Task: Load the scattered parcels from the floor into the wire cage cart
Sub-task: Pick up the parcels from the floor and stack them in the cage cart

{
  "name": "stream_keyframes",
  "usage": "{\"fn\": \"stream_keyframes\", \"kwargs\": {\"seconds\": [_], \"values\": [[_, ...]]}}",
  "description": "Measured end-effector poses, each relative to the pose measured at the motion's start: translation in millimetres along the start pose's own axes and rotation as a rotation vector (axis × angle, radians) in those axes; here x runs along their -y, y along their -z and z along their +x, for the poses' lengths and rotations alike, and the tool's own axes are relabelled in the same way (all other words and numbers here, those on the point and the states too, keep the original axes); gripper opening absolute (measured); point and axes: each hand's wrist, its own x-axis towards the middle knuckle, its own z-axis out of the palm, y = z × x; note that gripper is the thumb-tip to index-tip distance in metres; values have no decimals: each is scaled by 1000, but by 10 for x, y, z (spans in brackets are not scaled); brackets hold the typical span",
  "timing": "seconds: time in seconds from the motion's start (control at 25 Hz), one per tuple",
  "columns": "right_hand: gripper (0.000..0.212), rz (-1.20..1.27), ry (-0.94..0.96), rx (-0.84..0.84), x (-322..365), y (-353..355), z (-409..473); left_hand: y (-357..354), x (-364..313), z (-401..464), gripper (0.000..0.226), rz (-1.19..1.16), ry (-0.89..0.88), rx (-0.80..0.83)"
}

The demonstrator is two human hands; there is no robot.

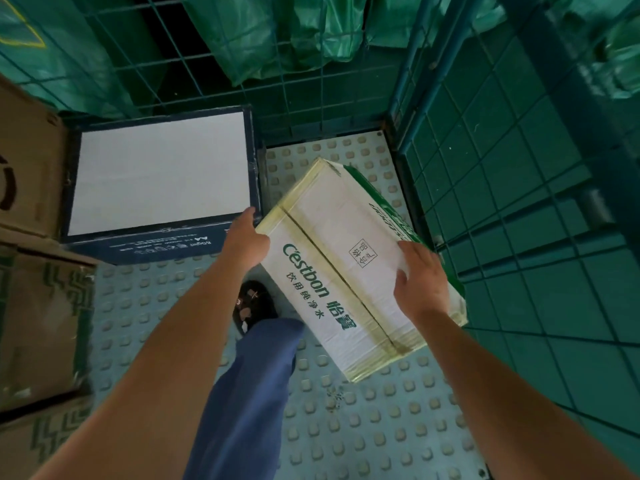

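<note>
A pale blue-grey floor panel [346,427] covered in rows of raised round studs fills the lower part of the view. Teal wire mesh walls [519,202] rise at the back and along the right side, made of square grid openings with thicker frame bars. Behind the back mesh hang crumpled green plastic sacks [277,36], with dark shadow between them. The light is dim and greenish.
</note>
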Motion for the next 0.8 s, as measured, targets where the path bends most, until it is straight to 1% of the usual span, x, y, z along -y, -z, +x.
{"fn": "stream_keyframes", "kwargs": {"seconds": [0.08, 0.16, 0.28, 0.36, 0.4, 0.44, 0.48, 0.52, 0.56, 0.6, 0.64, 0.68, 0.72, 0.8], "values": [[54, 8, -10, 41, 29, -51, -23, -19, -185, 114, 77, 8, -48, 41], [57, -17, 13, 56, 94, -89, -82, -46, -359, 201, 78, -30, -89, 95], [60, -65, 142, 51, 162, -178, -135, -56, -551, 321, 77, -135, -81, 136], [52, -63, 175, 9, 158, -212, -123, -49, -583, 350, 82, -148, -50, 114], [44, -54, 127, -45, 138, -219, -117, -60, -553, 368, 85, -151, -40, 107], [38, -47, 17, -96, 100, -224, -129, -73, -530, 348, 85, -151, -34, 106], [44, -39, -175, -114, 58, -209, -151, -83, -517, 300, 83, -145, -26, 95], [65, -14, -432, -88, 16, -188, -181, -96, -487, 272, 79, -138, -12, 76], [88, 70, -672, -47, -6, -161, -215, -107, -445, 249, 76, -130, 9, 62], [106, 219, -834, -35, -11, -145, -246, -108, -402, 220, 75, -120, 33, 54], [116, 400, -906, -44, -12, -147, -270, -103, -349, 196, 75, -112, 51, 45], [120, 552, -907, -58, -14, -160, -283, -105, -282, 192, 76, -108, 68, 35], [121, 646, -880, -69, -22, -165, -287, -108, -217, 175, 78, -113, 84, 28], [114, 670, -811, -119, -57, -103, -224, -95, -134, 65, 80, -183, 100, -6]]}}
